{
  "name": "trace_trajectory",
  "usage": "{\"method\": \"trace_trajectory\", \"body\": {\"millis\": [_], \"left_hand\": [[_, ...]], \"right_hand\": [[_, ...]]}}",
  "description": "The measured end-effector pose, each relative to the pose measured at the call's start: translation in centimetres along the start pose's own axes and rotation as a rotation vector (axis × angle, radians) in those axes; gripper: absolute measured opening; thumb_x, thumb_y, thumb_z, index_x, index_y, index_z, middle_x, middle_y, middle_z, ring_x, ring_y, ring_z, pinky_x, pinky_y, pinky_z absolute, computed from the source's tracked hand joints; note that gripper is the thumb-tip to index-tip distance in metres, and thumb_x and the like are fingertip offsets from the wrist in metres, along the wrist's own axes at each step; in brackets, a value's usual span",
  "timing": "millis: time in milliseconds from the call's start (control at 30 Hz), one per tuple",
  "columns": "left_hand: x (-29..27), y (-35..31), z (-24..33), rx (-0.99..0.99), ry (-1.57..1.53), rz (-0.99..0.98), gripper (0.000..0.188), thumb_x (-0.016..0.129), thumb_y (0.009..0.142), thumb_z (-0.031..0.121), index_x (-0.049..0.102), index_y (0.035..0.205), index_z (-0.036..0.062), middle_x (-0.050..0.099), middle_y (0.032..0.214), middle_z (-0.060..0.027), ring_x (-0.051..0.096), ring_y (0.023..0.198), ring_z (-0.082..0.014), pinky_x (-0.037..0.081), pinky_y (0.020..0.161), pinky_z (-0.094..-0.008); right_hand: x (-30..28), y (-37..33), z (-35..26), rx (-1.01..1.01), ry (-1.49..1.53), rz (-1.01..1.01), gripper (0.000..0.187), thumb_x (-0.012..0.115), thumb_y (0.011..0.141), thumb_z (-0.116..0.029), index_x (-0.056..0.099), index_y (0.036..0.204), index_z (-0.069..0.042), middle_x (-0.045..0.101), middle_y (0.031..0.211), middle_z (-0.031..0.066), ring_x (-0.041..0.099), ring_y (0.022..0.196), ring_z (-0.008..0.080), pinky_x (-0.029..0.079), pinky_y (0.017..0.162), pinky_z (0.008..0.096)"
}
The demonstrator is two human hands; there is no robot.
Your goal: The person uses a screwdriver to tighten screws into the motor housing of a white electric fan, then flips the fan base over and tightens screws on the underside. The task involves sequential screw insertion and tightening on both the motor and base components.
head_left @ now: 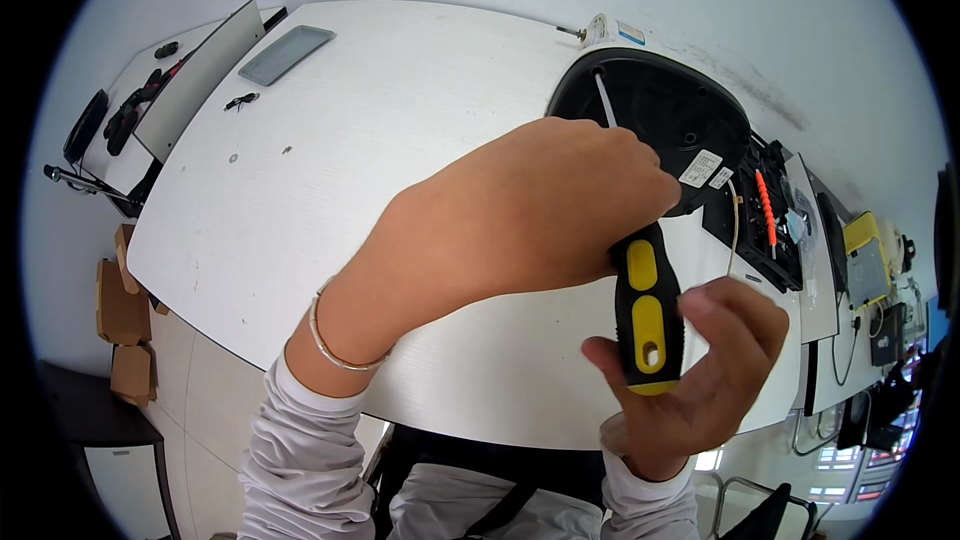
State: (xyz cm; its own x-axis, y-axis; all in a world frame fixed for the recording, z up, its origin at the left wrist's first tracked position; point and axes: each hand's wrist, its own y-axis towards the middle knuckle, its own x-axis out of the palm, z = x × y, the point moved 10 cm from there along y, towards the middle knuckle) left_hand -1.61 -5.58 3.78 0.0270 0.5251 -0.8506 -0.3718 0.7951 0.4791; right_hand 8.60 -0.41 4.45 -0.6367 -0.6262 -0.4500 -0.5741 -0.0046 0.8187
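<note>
A screwdriver [641, 310] with a black and yellow handle points away from me. Its thin shaft runs up to a round recess near the far left edge of a black plastic base [655, 90], which has white labels. My left hand [540, 195] is closed round the screwdriver where shaft and handle meet, hiding that part. Around the lower end of the handle, my right hand [705, 390] has thumb and fingers apart, with a gap between thumb and handle. The handle's butt lies over this hand near the base of the thumb; contact there is unclear.
A black tray [745, 240] with an orange spiral-shafted tool [766, 208] stands right of the base. A pale cord [735, 230] runs beside it. On the white table [480, 70] lie a grey tray [286, 54] and a small black cable [241, 100]. Cardboard boxes [125, 300] stand at left.
</note>
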Motion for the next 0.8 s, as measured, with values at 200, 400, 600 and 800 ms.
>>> {"method": "trace_trajectory", "body": {"millis": [200,400,600,800], "left_hand": [[0.5,0.2,-0.4,-0.051,-0.023,-0.057,0.018,0.065,0.065,0.003,0.049,0.073,0.0057,0.052,0.071,-0.0059,0.054,0.067,-0.0275,0.04,0.056,-0.0356],[0.7,0.3,-0.3,-0.033,-0.032,-0.037,0.018,0.065,0.065,0.002,0.049,0.073,0.0055,0.052,0.07,-0.0063,0.054,0.067,-0.0278,0.04,0.055,-0.0355],[1.1,0.4,-0.8,-0.082,-0.043,-0.115,0.02,0.065,0.064,0.001,0.049,0.075,0.0052,0.052,0.071,-0.0067,0.054,0.069,-0.028,0.04,0.057,-0.0357],[0.6,0.2,0.1,0.019,-0.022,-0.01,0.017,0.064,0.067,0.003,0.049,0.074,0.005,0.052,0.071,-0.0067,0.054,0.068,-0.0275,0.04,0.057,-0.0355]], "right_hand": [[2.1,0.3,-2.0,-0.283,-0.049,-0.252,0.032,0.075,0.067,-0.014,0.068,0.098,-0.017,0.056,0.104,0.0068,0.054,0.093,0.0233,0.048,0.078,0.0317],[0.6,0.3,-1.0,-0.152,0.032,-0.057,0.033,0.075,0.066,-0.018,0.065,0.097,-0.016,0.058,0.1,0.0047,0.056,0.088,0.0236,0.048,0.073,0.0311],[2.4,-0.1,-2.0,-0.304,0.049,-0.292,0.013,0.064,0.076,-0.01,0.067,0.089,-0.013,0.057,0.118,0.0082,0.054,0.104,0.0246,0.047,0.082,0.0342],[0.6,0.3,-0.1,-0.061,0.008,-0.105,0.025,0.072,0.071,-0.012,0.064,0.094,-0.015,0.053,0.115,0.0141,0.053,0.101,0.0268,0.047,0.079,0.0332]]}}
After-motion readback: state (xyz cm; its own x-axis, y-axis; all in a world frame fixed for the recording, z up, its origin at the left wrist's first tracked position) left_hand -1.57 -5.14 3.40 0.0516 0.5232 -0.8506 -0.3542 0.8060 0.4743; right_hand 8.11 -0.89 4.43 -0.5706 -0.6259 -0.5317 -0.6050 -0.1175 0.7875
